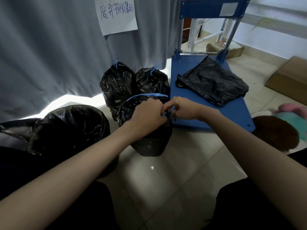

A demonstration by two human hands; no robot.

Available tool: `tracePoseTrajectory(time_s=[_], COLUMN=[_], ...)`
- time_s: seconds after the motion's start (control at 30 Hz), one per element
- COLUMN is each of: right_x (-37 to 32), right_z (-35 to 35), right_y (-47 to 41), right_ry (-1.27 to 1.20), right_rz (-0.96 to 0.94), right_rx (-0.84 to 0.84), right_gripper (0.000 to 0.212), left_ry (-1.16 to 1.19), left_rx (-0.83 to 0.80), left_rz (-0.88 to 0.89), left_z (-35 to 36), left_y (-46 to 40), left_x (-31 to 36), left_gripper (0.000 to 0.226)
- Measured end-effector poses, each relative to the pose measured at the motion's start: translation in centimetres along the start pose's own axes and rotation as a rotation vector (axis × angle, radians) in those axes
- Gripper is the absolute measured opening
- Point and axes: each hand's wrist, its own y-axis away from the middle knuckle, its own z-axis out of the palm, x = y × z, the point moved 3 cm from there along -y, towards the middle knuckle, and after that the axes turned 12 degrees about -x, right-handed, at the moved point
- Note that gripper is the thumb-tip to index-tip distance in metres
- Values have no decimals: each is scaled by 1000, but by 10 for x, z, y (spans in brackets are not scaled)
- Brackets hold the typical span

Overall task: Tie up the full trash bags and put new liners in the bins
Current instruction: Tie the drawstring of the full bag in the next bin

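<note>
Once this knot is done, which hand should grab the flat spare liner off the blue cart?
Right hand, probably. The flat liner lies on the cart directly beyond it; the left hand would have to cross over the bag and drawstring.

Pale glossy floor tiles (166,188) throughout. Blue platform trolley (232,113) as landmark: left of it, grey curtain (49,55) with handwritten paper sign (117,14); right, cardboard box (289,80); behind, white metal shelving (197,30).
</note>
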Motion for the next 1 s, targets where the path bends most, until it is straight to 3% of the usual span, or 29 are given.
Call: tracePoseTrajectory(time_s=[0.13, 0.3, 0.53, 0.7, 0.8, 1.0], right_x=[-4, -12, -8, 2, 7, 17], right_z=[0, -3, 3, 5, 2, 3], right_y=[-3, -8, -18, -22, -25, -30], right_ry=[-9, 9, 131, -11, -51, -35], right_rz=[-78, -106, -32, -6, 34, 118], right_rx=[152, 262, 248, 271, 290, 215], right_gripper=[18, 17, 17, 9, 18, 18], left_ry=[108, 156, 226, 424, 544, 549], left_rx=[69, 162, 239, 309, 383, 389], left_rz=[-43, -29, 15, -30, -72, -53], left_z=[-19, -31, -49, -68, -73, -71], left_y=[-4, -1, 2, 0, 1, 3], left_x=[-14, -19, -24, -38, -46, -45], left_gripper=[17, 7, 9, 7, 10, 11])
